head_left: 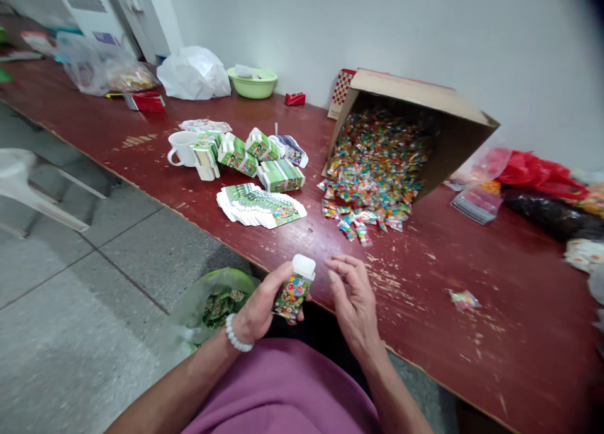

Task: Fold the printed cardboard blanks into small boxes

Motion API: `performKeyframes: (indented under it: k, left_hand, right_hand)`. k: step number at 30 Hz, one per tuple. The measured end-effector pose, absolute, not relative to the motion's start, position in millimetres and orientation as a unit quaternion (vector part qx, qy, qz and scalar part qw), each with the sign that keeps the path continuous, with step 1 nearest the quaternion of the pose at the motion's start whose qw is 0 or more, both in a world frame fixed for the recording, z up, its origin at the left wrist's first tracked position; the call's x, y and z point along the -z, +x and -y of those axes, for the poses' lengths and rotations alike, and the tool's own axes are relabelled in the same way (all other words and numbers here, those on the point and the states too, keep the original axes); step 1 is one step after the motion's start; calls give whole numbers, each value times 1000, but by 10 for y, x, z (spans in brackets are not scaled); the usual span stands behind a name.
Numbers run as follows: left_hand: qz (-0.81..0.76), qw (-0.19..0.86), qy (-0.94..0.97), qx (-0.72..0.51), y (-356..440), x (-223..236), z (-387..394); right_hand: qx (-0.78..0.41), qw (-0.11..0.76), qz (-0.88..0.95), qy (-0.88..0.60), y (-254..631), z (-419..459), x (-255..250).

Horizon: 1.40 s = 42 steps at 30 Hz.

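My left hand (262, 302) is closed around a small printed carton (293, 295), green with colourful pictures, its white top flap standing up. Just to the right, my right hand (353, 295) is held apart from the carton, fingers loosely curved and nothing visible in them. Ahead on the red table (401, 283) lies a fanned stack of flat cartons (262, 206). Behind it sit several banded bundles of cartons (282, 175). A cardboard box (415, 85) tipped on its side spills small wrapped candies (372, 163) onto the tabletop.
Below the table edge, at left, a lined green bin (236, 277) holds green cartons or packets. A white mug (183, 150) stands beside the bundles. One candy packet (464, 300) lies at right. Bags, a green basin (253, 83) and a white chair (33, 182) are farther off.
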State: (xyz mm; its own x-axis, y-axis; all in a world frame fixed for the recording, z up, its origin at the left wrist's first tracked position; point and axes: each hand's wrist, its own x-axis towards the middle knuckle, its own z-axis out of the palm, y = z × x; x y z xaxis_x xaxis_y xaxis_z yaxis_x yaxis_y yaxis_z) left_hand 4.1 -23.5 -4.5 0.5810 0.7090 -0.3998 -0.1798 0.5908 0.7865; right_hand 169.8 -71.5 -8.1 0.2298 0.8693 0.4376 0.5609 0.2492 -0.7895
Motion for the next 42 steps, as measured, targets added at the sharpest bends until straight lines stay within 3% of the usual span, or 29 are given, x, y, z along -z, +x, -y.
performKeyframes:
  k: [6,15,19,25,31,37,39,42]
  left_hand:
    - [-384,824,291,-297,61,104,206]
    - [-407,761,394,-317,27,90,256]
    - [-397,778,397,-282,12,72,249]
    - [-365,848,314,-221,18,115,195]
    - [-378,786,407,-271,54,70,214]
    - [-351,825,386,-217,37,89,210]
    - [-360,817,391,-222,23,119,211]
    - [-372,817,374,-232,-1,156,204]
  right_hand:
    - [-271,546,575,-546,1590,727,183]
    - [-492,548,443,-510,1595,584,179]
    - [-469,497,517,-515,1642,574,148]
    - [-286,461,669,-508,1681,604,121]
    - [-425,472,541,-551,1635,565,104]
    - [-605,510,420,-444,1607,523,53]
    - [-589,511,431,-454,1618,540,43]
    - [-471,490,547,-488,1632,612,32]
